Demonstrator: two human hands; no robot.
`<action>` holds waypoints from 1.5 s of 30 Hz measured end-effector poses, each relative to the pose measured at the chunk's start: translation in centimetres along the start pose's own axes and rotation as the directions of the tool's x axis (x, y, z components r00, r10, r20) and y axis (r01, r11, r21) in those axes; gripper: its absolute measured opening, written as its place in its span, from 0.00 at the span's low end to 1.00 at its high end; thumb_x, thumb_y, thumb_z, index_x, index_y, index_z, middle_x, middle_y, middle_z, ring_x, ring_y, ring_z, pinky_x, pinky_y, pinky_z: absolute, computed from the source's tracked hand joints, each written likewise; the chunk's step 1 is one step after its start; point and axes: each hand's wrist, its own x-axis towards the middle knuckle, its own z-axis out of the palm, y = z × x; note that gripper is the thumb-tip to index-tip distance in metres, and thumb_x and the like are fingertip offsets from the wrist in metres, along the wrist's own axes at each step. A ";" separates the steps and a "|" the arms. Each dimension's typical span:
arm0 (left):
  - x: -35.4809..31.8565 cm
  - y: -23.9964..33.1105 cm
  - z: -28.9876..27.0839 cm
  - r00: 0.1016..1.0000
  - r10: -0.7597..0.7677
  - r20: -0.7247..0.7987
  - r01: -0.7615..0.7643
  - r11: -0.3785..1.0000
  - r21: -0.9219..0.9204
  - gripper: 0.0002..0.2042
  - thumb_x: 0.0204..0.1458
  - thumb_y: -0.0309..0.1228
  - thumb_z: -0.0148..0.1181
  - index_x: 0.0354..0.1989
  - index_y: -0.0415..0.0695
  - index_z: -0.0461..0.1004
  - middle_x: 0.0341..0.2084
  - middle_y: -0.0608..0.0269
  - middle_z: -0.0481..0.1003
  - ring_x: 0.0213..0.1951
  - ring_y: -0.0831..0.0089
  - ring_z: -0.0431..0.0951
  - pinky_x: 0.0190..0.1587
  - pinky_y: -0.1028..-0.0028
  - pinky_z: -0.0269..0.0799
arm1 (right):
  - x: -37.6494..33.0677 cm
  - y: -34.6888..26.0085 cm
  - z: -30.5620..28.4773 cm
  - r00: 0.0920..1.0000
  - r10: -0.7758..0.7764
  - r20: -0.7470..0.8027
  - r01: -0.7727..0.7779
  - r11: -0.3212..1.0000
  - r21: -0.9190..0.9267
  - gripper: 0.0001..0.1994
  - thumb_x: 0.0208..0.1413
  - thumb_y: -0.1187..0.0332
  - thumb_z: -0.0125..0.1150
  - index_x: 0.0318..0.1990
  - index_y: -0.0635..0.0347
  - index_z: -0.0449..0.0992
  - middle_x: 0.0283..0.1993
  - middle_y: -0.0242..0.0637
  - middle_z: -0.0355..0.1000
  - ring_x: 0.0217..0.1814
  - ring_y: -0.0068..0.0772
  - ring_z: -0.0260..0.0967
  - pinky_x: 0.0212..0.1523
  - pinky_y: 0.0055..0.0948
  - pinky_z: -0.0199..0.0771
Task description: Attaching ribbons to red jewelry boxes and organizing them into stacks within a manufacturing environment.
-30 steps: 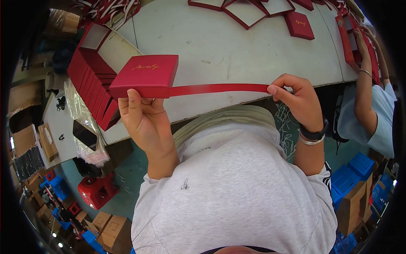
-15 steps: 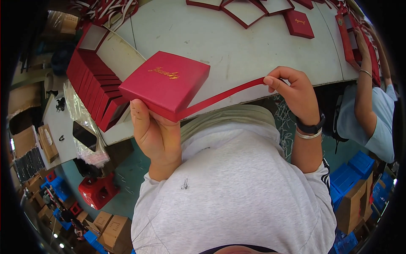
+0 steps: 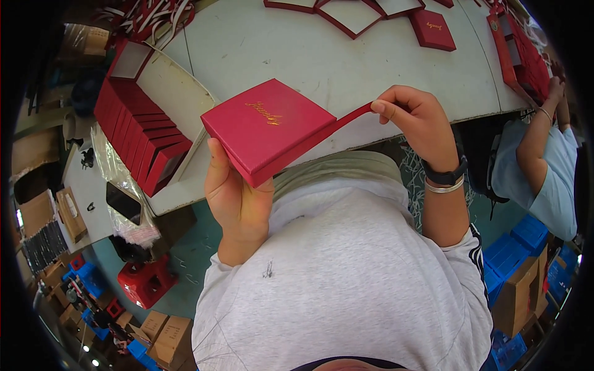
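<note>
Closed around the near left corner of a flat red gift box (image 3: 267,127) is my left hand (image 3: 238,201), with the thumb at its edge and the other fingers partly hidden underneath. Gold lettering marks the lid, which faces up. A narrow red ribbon (image 3: 354,117) runs along the box's right side and stretches up to my right hand (image 3: 411,120), which pinches its free end between thumb and fingertips. The box is held above the table's near edge, in front of my body.
Left of the box, a tray (image 3: 176,71) holds a row of red boxes (image 3: 133,127). Loose ribbons (image 3: 151,18) lie behind it. Open box parts (image 3: 351,18) and a closed red box (image 3: 433,29) sit at the table's far side. A co-worker's arm (image 3: 537,139) reaches in at right.
My left hand has moved the box to the right and turned it. The ribbon now lies along its right side, with a shorter free length up to my right hand, which shifted slightly left.
</note>
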 end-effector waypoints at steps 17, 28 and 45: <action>0.6 -0.4 -1.1 0.951 -0.299 -0.075 0.301 0.954 0.009 0.16 0.60 0.35 0.43 0.51 0.38 0.64 0.48 0.53 0.70 0.50 0.63 0.71 0.53 0.61 0.69 | 1.5 1.9 0.4 0.790 -0.577 0.206 0.561 0.817 0.136 0.05 0.48 0.70 0.62 0.26 0.61 0.75 0.50 0.42 0.71 0.55 0.33 0.63 0.45 0.28 0.68; 1.9 0.3 -1.4 0.962 -0.251 -0.110 0.262 0.960 0.099 0.12 0.61 0.28 0.40 0.51 0.43 0.63 0.48 0.54 0.69 0.53 0.62 0.69 0.55 0.61 0.68 | 0.2 0.6 -0.1 0.896 -0.348 0.275 0.268 0.919 0.290 0.07 0.51 0.69 0.60 0.24 0.59 0.73 0.49 0.49 0.71 0.47 0.34 0.69 0.45 0.30 0.68; 1.9 -3.0 -2.8 0.960 0.279 0.027 -0.135 0.375 0.917 0.50 0.43 0.57 0.61 0.64 0.36 0.41 0.54 0.54 0.60 0.55 0.66 0.64 0.57 0.66 0.61 | -1.1 -1.8 3.5 0.984 -0.174 -0.039 0.178 0.974 0.144 0.05 0.48 0.73 0.61 0.26 0.66 0.74 0.37 0.38 0.72 0.30 0.20 0.67 0.29 0.17 0.68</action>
